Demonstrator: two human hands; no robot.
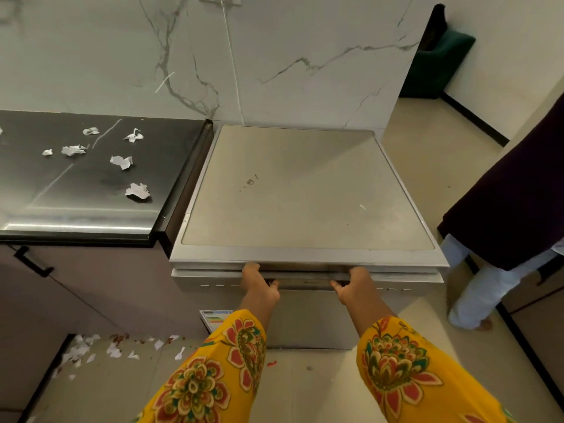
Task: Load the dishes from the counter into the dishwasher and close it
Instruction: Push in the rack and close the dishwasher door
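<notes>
A silver freestanding dishwasher (305, 190) stands against the marble wall, seen from above. Its door (305, 312) looks nearly upright, with a narrow dark gap under the top panel. My left hand (259, 285) and my right hand (354, 285) both reach to the door's top edge, fingers curled into the recessed handle, thumbs showing below. The fingertips are hidden in the gap. No dishes are visible on the dark counter (76, 209) to the left.
Torn paper scraps (122, 161) lie on the counter, and more scraps (113, 351) litter the floor by the cabinet. A person in dark clothing (503, 215) stands at the right. A green bin (436, 65) sits far back.
</notes>
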